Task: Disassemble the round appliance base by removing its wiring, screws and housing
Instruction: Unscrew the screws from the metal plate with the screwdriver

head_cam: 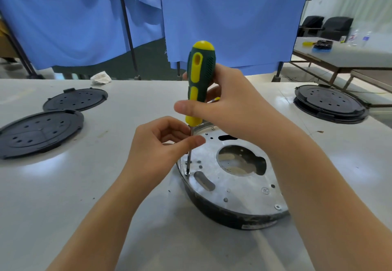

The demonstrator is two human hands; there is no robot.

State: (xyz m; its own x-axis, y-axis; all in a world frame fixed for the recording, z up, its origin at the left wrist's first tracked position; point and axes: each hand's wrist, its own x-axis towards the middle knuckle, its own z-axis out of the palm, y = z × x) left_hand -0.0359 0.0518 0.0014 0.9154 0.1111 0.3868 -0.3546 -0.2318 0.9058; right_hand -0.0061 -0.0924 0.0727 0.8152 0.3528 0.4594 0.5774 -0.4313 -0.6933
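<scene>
Head view: base (pixel 231 188) sits on the tabletop (pixel 84 196), metal plate up, so its screws are reachable. Right hand (pixel 229 105) wraps the screwdriver (pixel 200 79) handle, held upright for downward pressure. Left hand (pixel 161 143) pinches the shaft between thumb and fingers (pixel 180 131), likely steadying the tip in the rim screw (pixel 187 173). Another screw (pixel 277 207) remains. Removed covers (pixel 42 130) lie well apart, left.

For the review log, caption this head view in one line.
Right hand drives screwdriver into rim screw of round base; left hand steadies shaft.
</scene>
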